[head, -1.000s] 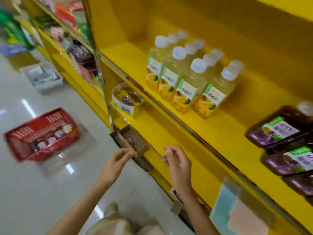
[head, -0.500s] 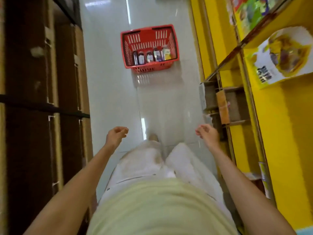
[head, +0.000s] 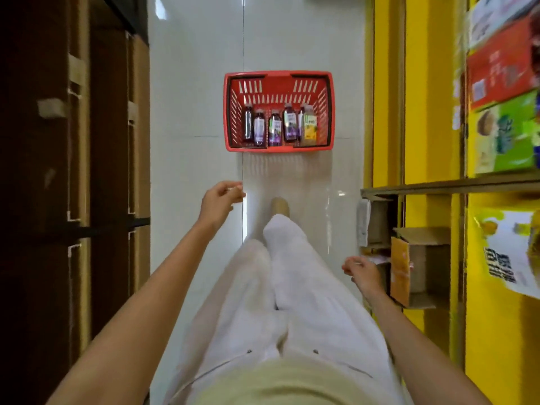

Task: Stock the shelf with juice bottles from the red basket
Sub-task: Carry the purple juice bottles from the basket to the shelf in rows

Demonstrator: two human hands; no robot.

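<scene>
Looking down an aisle at the red basket (head: 278, 77) sitting on the white floor (head: 193, 112) at my 12 o'clock.

Both my arms are hanging out in front of me, grasping nothing: my left hand (head: 218, 201) is reaching forward at about 11 o'clock with its fingers loosely curled, well short of the basket, and my right hand (head: 363, 273) is trailing lower at 2 o'clock, fingers half curled, just beside an open cardboard box (head: 420, 267) on the yellow shelf (head: 432, 112). Juice bottles (head: 275, 128) are lying in a row along the basket's near wall, mostly purple with one orange carton-like pack (head: 309, 127) at the right end. Brown cartons (head: 111, 141) are lining my 9 o'clock side. My white trousers (head: 292, 287) and one shoe (head: 280, 206) are filling the path between me and the basket.
</scene>
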